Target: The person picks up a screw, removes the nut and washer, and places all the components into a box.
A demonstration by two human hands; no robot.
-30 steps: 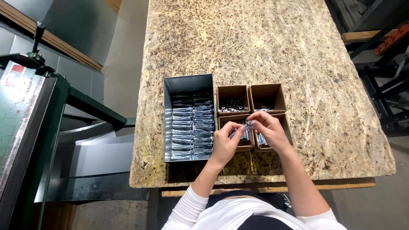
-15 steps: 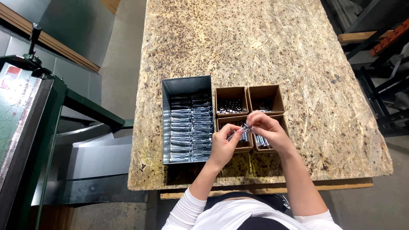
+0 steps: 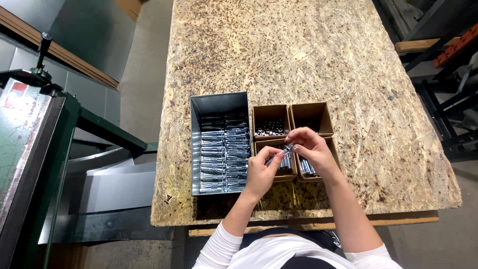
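My left hand point(image 3: 263, 171) and my right hand point(image 3: 309, 148) meet over the small cardboard boxes and together hold one shiny metal bolt point(image 3: 280, 154) between the fingertips. The left hand pinches its lower end and the right hand's fingers close on its upper end. Under the hands sit two near cardboard boxes point(image 3: 291, 175) with metal parts. Beyond them stand two more, one point(image 3: 270, 115) with dark small pieces, the other point(image 3: 311, 114) mostly hidden inside.
A grey metal tray point(image 3: 219, 104) with rows of shiny bolts lies left of the boxes on a chipboard table point(image 3: 298, 55). A green machine point(image 3: 35, 129) stands at the left. Shelving and a metal frame point(image 3: 443, 74) are at the right.
Both hands stay over the boxes with the bolt between them. The fingers have shifted slightly along it. The view has moved a little.
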